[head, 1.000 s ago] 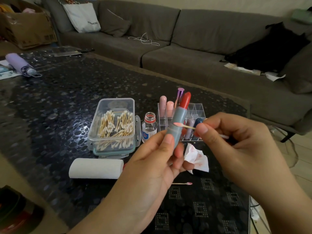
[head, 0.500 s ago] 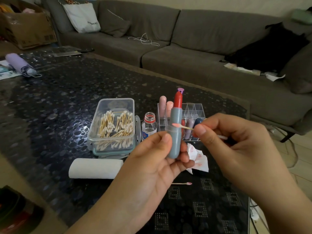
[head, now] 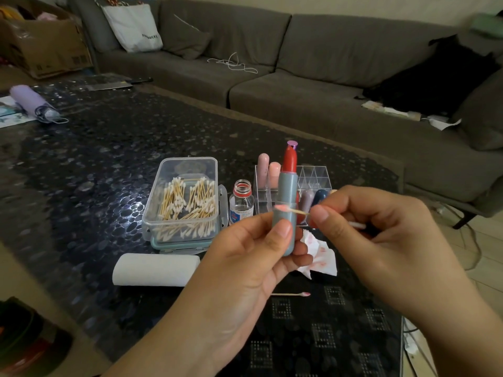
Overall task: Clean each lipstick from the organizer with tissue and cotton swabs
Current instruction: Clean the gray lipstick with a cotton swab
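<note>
Above the table's (head: 81,164) near edge: left hand (head: 245,257) grips upright lipstick (head: 287,210); right hand (head: 381,235) pinches cotton swab (head: 292,210), tip apparently touching tube. Organizer (head: 313,178), bottle (head: 241,202), swab box (head: 185,202) crowd behind; stained tissue (head: 318,257) beneath.

Table layout around the two grips
Left grip (head: 245,257) and right grip (head: 381,235) above table (head: 81,164): swab box (head: 182,200) left, organizer (head: 313,180) behind, tissue (head: 318,257) below, roll (head: 155,269) left.
</note>
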A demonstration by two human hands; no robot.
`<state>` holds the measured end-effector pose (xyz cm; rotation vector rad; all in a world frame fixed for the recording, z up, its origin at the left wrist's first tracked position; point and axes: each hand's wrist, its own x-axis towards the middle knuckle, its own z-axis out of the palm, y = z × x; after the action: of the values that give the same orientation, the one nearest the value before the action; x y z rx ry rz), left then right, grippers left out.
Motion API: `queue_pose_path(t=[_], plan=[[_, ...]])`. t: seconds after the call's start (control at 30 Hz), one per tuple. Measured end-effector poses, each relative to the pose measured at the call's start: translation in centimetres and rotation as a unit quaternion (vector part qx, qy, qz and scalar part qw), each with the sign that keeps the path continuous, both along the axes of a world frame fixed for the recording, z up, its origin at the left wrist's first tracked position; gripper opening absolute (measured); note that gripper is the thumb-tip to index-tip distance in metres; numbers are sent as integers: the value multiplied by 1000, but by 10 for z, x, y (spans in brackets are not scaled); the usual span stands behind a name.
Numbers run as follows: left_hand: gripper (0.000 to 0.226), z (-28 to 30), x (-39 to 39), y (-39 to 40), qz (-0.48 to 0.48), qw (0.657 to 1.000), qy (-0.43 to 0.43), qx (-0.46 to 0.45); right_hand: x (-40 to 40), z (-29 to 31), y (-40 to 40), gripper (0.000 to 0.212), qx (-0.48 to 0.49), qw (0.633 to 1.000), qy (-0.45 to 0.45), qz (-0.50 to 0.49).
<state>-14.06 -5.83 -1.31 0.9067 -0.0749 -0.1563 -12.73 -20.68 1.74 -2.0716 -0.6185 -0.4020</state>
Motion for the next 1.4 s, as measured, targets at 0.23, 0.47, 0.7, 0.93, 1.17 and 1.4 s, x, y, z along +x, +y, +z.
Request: queue_pose_path(t=[0.23, 0.47, 0.7, 0.93, 1.17, 1.4], plan=[[18, -1, 0, 2, -21, 1000, -12, 17, 1, 1, -2, 22, 20, 1000, -3, -15], [21, -1, -2, 0, -45, 998, -4, -46, 1, 0, -2, 28, 1, 1000, 6, -10], [27, -4, 1, 5, -57, 994, -7, -90, 1, 0, -3, 27, 16, 1000, 6, -14], [17, -2, -2, 2, -1, 999, -35, -3, 1, -2, 4, 22, -2, 1000, -7, -4], [22, -3, -2, 3, 54, 996, -39, 62, 0, 1, -3, 29, -10, 1000, -10, -24], [23, -5, -3, -2, 80, 991, -57, 94, -1, -4, 8, 23, -34, 998, -50, -8]])
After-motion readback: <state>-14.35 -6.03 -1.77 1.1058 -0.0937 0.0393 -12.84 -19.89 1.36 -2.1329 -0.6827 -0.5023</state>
